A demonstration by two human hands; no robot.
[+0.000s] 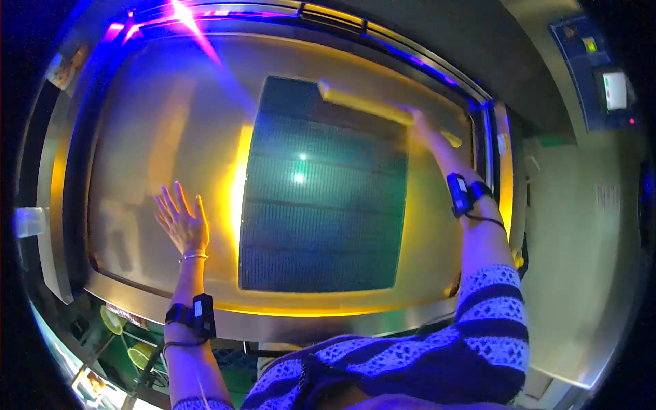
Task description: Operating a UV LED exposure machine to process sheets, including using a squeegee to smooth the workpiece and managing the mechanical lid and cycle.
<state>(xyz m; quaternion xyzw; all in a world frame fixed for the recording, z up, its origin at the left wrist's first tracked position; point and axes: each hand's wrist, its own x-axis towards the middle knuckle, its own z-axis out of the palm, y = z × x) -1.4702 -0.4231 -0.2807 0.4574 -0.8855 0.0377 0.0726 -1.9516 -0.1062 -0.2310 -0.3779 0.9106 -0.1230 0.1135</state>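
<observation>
two bare hands work over a dark panel on a glowing metal bed.

nearest, patterned knit sleeves (437, 355) rise from the lower edge, each wrist carrying a black strapped device. the left hand (182, 222) is spread flat, fingers wide, holding nothing, on the bare metal bed (137, 137) just left of the dark rectangular panel (321, 198) lying at the bed's centre. farther off, the right hand (422, 126) closes its grip on a long yellow roller (369, 106) resting across the panel's far right corner. violet light flares along the bed's far edge.
</observation>
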